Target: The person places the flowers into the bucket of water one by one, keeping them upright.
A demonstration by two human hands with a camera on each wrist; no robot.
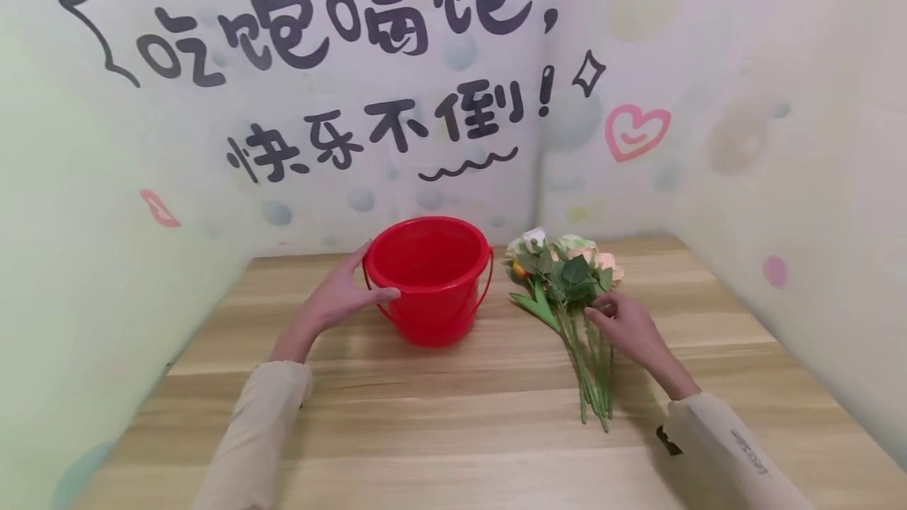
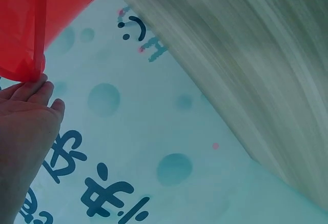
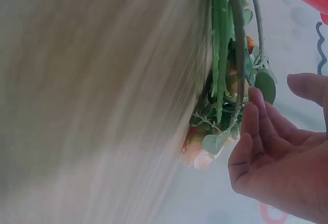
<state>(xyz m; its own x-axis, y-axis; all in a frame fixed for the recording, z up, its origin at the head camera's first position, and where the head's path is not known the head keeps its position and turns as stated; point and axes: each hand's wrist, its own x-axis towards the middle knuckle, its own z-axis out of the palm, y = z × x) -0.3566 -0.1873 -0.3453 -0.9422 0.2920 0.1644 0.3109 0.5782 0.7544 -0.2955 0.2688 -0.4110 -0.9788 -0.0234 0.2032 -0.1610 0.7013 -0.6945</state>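
Bare wooden table point(image 1: 453, 431) lies open in front of and between both forearms, while the red bucket point(image 1: 431, 278) and the bunch of flowers point(image 1: 567, 290) just right of it leave only a narrow gap, and the walls point(image 1: 106, 258) close in behind and at both sides.

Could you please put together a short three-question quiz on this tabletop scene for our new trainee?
1. True or false: the red bucket lies tipped on its side.
2. Which hand touches the bucket? A) left hand B) right hand C) neither
3. Fill in: the right hand's fingertips rest on the ____ lying on the wooden table.

Key
1. False; it stands upright, open end up.
2. A; the left hand is against the bucket's side, thumb across its front.
3. Bunch of flowers, with its stems pointing toward the person.
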